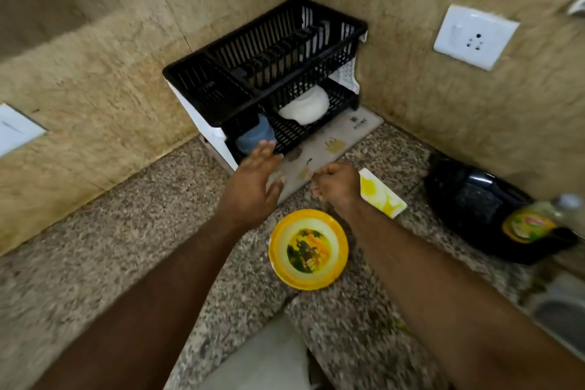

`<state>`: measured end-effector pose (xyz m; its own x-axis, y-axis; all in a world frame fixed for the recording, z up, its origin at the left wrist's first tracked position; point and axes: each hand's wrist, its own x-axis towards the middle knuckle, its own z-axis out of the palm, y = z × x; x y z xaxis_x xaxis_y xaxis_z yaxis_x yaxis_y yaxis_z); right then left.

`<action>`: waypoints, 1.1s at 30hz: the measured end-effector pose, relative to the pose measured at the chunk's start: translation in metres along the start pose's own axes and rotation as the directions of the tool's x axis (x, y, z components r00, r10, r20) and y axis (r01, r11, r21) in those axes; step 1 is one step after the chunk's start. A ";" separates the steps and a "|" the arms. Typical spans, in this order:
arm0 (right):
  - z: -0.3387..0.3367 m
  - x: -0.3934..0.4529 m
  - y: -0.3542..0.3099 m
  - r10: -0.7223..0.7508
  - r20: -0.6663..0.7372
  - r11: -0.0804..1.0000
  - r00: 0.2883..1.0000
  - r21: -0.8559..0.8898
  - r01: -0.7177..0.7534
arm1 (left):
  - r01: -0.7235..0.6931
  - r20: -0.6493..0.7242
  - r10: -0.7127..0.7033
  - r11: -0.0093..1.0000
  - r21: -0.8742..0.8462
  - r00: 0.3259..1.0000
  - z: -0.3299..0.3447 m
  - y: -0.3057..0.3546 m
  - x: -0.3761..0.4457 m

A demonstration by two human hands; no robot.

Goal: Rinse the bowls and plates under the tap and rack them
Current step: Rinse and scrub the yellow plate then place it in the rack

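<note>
Speckled granite counter [95, 263] runs into a corner of beige tiled walls, and I see a black two-tier rack [269, 51] set there on a printed mat [354, 130]. On the rack's lower tier a white bowl [305, 106] lies upturned and a blue cup [254, 138] sits at the left end. My left hand [253, 180] reaches toward the lower tier with fingers straight and spread, its grip wide and holding nothing, fingertips just beside the blue cup. My right hand [335, 182] hovers over the mat's front edge with fingers curled in; I see nothing in its grip. A yellow plate [308, 248] with a dark picture in its middle lies flat on the counter between my forearms. A yellow-and-white dish [383, 193] lies just right of the right hand. Farther right stand a black appliance [474, 199] and a bottle [531, 222], with the sink [560, 313] at the edge
</note>
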<state>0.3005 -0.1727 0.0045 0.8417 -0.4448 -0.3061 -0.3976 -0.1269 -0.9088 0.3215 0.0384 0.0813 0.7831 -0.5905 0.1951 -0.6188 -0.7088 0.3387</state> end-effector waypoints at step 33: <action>-0.336 -0.272 0.173 0.360 -0.355 0.928 0.863 0.228 -0.294 | 0.548 0.440 -0.338 0.618 -0.564 0.832 0.159 0.305 -0.113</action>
<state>-0.1196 -0.3716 0.0255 0.4532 -0.7442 -0.4907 -0.5328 0.2152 -0.8184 0.0347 -0.1723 0.0160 0.8336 -0.4219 -0.3566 0.0819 -0.5439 0.8351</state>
